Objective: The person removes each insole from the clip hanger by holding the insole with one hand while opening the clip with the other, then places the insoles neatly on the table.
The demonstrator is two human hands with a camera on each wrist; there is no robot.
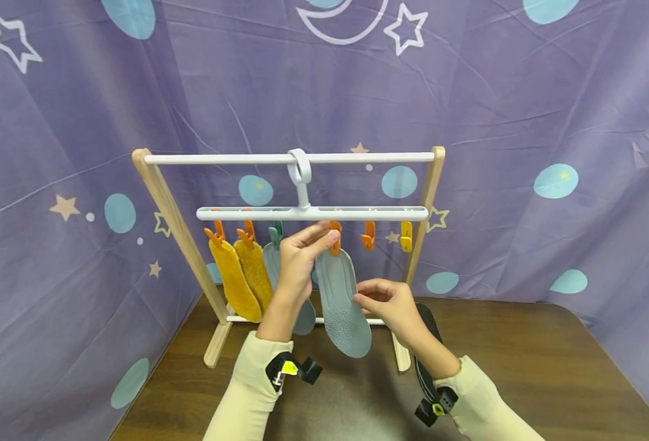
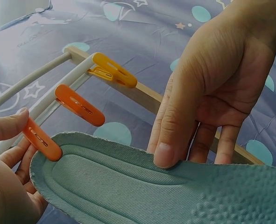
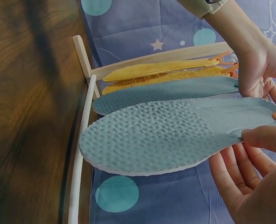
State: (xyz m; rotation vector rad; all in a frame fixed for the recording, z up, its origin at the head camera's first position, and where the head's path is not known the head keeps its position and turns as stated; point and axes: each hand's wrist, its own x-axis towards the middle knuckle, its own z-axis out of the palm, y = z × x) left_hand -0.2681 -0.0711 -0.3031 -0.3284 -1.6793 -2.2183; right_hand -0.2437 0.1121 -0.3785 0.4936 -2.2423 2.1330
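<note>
A grey-blue insole (image 1: 346, 324) with a dimpled wide end hangs, heel end up, from an orange clothespin (image 1: 335, 239) on the white hanger (image 1: 357, 214). My left hand (image 1: 298, 260) holds that clothespin, its thumb on the outer face, as the left wrist view shows. With thumb and fingers my right hand (image 1: 389, 303) pinches the side edge of the same insole. Left of it, partly behind my left hand, hangs a second grey-blue insole (image 3: 142, 94) from a green clothespin (image 1: 276, 234). Two yellow insoles (image 1: 233, 278) hang farther left from orange clothespins.
A wooden rack (image 1: 172, 229) with a white top rod (image 1: 220, 159) carries the hanger. To the right hang an orange clothespin (image 1: 368, 236) and a yellow one (image 1: 406, 237). A black insole-shaped thing (image 1: 425, 376) lies on the brown table (image 1: 512, 367), partly behind my right forearm.
</note>
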